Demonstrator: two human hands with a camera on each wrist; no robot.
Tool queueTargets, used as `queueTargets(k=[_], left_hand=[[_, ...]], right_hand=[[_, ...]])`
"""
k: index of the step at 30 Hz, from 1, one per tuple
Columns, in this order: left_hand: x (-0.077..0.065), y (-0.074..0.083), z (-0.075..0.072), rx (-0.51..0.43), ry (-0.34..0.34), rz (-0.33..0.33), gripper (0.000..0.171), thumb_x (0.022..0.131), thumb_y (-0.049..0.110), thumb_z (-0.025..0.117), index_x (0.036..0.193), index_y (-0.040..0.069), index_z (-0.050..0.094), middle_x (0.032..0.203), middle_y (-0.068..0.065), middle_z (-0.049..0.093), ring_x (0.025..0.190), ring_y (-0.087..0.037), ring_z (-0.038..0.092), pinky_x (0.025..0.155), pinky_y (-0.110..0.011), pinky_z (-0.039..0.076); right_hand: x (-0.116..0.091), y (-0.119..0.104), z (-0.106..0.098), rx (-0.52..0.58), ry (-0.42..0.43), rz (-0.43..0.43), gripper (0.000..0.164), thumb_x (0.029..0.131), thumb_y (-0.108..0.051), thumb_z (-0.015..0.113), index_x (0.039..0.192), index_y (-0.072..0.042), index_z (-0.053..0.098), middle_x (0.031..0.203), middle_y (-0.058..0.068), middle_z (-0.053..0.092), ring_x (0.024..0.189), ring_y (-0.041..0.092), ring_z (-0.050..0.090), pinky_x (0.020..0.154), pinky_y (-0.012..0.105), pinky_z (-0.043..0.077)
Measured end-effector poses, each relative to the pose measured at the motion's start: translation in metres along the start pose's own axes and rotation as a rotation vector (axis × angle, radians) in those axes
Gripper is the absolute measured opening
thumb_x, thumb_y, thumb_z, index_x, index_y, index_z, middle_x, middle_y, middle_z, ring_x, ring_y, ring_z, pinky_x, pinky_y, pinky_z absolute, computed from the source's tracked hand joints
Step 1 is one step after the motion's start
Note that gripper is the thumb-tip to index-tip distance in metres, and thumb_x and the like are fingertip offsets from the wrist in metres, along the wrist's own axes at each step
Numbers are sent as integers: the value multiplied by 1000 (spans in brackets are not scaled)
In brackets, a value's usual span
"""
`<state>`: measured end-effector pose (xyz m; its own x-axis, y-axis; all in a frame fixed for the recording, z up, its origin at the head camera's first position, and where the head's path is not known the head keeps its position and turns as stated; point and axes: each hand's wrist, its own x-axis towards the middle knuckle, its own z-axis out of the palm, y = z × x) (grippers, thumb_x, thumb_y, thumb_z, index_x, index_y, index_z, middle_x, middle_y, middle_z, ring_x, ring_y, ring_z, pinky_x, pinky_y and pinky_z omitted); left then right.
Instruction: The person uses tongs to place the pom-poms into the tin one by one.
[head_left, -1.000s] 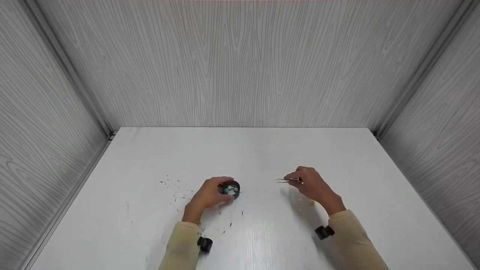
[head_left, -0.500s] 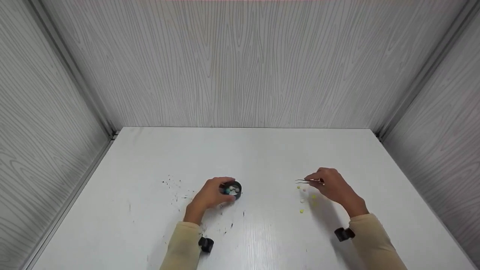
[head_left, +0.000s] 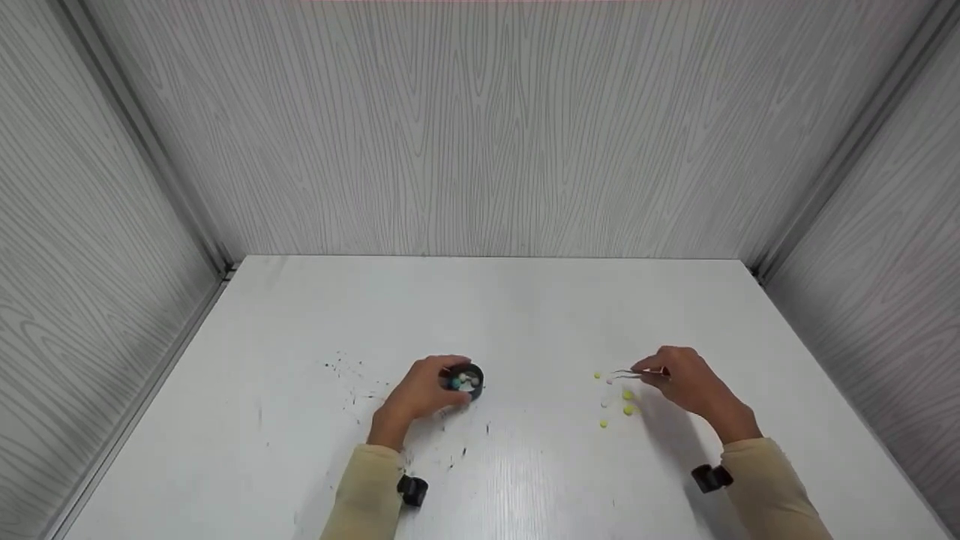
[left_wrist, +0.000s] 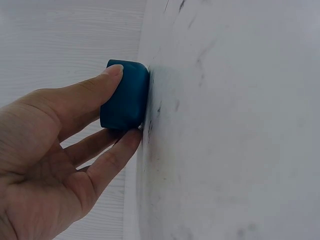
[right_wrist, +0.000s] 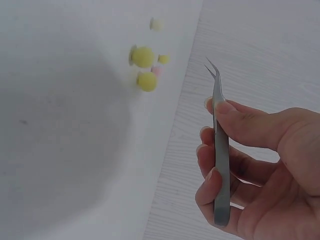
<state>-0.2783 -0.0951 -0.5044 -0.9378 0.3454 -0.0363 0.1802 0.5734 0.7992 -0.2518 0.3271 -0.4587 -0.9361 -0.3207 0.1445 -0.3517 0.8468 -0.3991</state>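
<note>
My left hand (head_left: 420, 388) grips a small round container (head_left: 479, 384) on the table, thumb on one side and fingers on the other. It looks dark from above, blue-green in the left wrist view, and several small balls (head_left: 460, 379) lie in it. Curved metal tweezers (right_wrist: 222, 170) are pinched in my right hand (head_left: 691, 384), their fine tips slightly apart with nothing between them. Just beyond the tips lie several loose balls: two larger yellow ones, including a yellow ball (right_wrist: 143, 57), smaller yellow ones, a pink ball (right_wrist: 156, 70) and a whitish ball (right_wrist: 156, 24).
The white table (head_left: 510, 315) has dark marks and specks (head_left: 352, 375) around the left hand. Wood-grained panels (head_left: 480, 135) stand at the back and both sides. Each wrist carries a small black camera (head_left: 712, 478).
The right hand has moved to the right and slightly nearer with the tweezers, uncovering the loose balls. My left hand stays on the container.
</note>
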Motion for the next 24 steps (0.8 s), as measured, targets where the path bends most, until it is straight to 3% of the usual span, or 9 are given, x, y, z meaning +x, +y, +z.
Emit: queueTargets(k=[14,24], left_hand=[[0,-1,0,1,-3,-7,58,88,15,83,143,13,62,146,-16,60,135,-38,57,113,-56,47],[0,-1,0,-5,-3,-17,58,88,15,83,142,13,62,144,-16,60,132,-36,59,111,-54,49]], right_hand=[[-11,14,1,-2,-66,132,20,92,1,71,108,-5,81,89,7,72,76,15,59,63,27,47],[-17,20,5,15,-31,85,18,89,2,74,103,-6,82,83,4,71,72,11,56,59,23,45]])
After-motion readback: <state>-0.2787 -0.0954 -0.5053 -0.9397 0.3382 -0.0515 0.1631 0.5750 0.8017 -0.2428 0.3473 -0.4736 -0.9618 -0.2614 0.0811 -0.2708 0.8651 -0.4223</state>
